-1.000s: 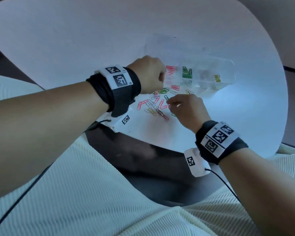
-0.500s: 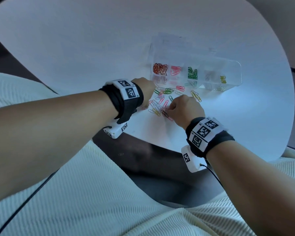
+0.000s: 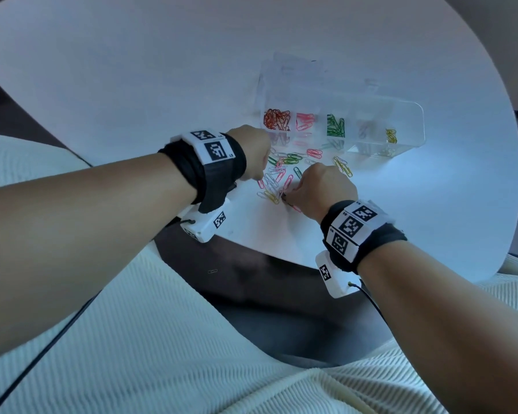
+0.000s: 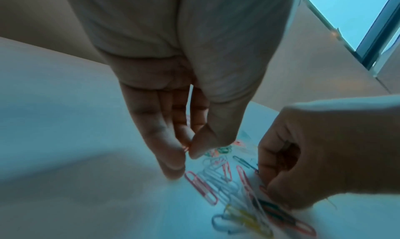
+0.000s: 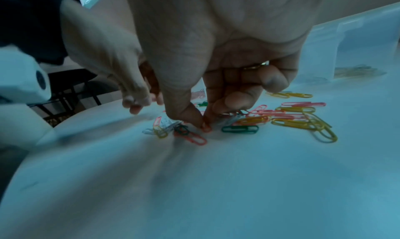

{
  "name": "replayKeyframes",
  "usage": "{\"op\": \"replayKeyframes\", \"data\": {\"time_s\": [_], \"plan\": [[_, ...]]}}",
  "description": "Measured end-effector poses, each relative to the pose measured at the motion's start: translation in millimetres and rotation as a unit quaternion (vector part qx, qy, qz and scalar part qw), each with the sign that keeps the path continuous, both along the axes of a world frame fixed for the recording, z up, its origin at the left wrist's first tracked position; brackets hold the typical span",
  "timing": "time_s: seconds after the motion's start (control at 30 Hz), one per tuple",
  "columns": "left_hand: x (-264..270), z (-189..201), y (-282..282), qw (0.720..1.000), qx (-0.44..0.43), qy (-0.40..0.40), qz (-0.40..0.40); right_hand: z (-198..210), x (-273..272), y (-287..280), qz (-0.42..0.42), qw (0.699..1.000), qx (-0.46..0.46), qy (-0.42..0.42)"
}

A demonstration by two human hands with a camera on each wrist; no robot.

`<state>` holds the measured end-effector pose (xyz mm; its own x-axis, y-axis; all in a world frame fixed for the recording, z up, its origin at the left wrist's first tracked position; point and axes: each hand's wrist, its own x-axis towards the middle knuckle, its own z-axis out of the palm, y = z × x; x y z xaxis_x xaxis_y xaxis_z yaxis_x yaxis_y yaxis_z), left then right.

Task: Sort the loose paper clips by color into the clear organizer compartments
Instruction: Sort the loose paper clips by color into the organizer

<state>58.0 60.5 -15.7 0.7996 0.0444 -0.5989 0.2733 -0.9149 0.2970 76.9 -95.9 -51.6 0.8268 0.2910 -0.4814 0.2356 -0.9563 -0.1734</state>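
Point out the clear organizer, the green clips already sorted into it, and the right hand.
clear organizer (image 3: 413, 121): head view, bare right-end wall.
green clips (image 3: 335, 127): head view, middle of the bunch.
right hand (image 3: 326, 186): head view, back of the hand.

We see a smooth, matt white table (image 3: 132, 85) with no visible grain. The organizer (image 3: 407, 115) on it looks like clear, hard plastic, glossy enough to catch pale glints along its walls. The loose paper clips (image 5: 240, 128) appear coated in coloured plastic, smooth with a slight sheen. Our wrist bands (image 3: 210, 171) look like soft black cloth bearing matt printed tags. The cream garment (image 3: 132, 339) below is ribbed knit fabric, and a ring (image 5: 255, 66) looks like shiny yellow metal.
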Motion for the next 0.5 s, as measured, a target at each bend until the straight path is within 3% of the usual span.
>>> {"op": "replayKeyframes", "data": {"time_s": [0.5], "plan": [[6.5, -7.3, -3.4, 0.999, -0.022, -0.021, 0.024, 6.8, -2.1, 3.4, 0.026, 0.999, -0.001, -0.022]]}}
